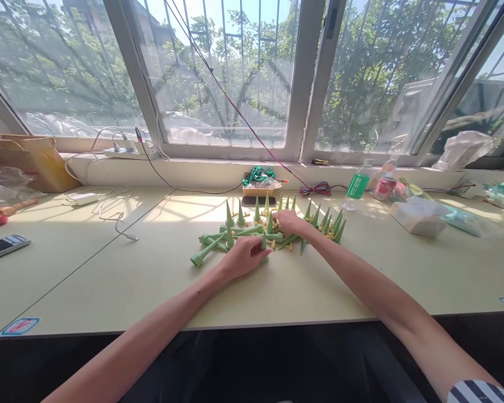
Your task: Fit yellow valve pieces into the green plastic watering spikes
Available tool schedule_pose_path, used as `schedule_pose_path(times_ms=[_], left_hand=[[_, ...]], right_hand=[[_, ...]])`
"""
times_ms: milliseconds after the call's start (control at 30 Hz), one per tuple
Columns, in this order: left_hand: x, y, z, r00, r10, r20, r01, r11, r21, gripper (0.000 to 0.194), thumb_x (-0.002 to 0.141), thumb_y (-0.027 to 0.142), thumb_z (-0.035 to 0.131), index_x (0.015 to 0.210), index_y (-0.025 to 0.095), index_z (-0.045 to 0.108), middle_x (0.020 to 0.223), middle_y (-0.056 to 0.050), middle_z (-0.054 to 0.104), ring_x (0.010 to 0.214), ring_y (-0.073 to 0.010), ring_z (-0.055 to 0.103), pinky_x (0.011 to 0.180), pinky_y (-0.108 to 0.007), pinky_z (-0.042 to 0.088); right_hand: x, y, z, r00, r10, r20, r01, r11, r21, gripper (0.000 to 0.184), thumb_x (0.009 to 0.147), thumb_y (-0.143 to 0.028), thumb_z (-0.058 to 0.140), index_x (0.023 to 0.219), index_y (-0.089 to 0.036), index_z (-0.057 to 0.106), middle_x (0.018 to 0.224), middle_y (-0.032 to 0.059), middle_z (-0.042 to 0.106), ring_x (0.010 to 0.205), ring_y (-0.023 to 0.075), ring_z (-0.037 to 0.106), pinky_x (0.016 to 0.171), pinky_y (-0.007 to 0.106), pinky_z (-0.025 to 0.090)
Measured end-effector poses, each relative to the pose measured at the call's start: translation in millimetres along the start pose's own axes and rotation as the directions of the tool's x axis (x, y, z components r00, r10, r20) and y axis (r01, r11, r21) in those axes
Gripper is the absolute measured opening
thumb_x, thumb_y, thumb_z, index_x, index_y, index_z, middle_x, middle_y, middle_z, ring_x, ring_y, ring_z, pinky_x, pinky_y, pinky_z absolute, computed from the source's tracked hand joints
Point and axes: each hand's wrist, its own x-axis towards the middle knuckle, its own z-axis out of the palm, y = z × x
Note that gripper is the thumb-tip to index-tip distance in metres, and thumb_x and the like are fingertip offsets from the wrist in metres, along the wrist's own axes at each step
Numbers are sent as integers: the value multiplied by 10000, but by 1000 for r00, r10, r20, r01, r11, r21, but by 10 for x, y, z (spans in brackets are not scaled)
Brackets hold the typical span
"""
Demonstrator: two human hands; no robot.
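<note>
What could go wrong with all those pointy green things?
The right hand's grip reaches in among standing green spikes, so it might bump some over. Small yellow pieces lie loose close by, and a brush could scatter them. The left hand's grip holds one upright spike; if that slipped, the spike might tip onto the table.
</note>
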Motion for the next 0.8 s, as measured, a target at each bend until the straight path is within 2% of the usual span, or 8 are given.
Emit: schedule_pose_path(times_ms=[200,433,600,800], left_hand=[[-5,19,-7,1000,-1,3,1,1000,-5,341,857,281,625,608,173,418,565,49,436,521,-90,357,515,-240,299],[-11,2,7,1000,1,15,-1,1000,-13,341,869,283,619,613,169,425,566,53,429,526,-87,359,524,-237,298],[-10,1,9,1000,5,12,-5,1000,-16,334,863,271,623,610,169,429,564,55,422,526,-86,354,523,-236,296],[-7,24,0,1000,-2,14,2,1000,-20,334,859,282,625,606,169,438,560,54,425,518,-85,354,512,-236,299]], right_hand=[[16,-5,24,1000,-15,-25,16,1000,6,296,799,-66,541,1044,-192,649,963,118,653,890,261,598,742,310,379],[-90,74,1,995,11,-100,-1,995,98,313,848,-47,434,1054,-178,630,1025,111,599,817,195,569,687,252,399],[-71,107,26,993,-4,-119,18,993,115,272,879,-65,452,1053,-168,634,1027,109,614,851,191,570,713,247,392],[30,76,48,992,-25,-127,39,993,107,195,968,-191,464,977,-159,656,956,110,661,897,211,589,706,256,367]])
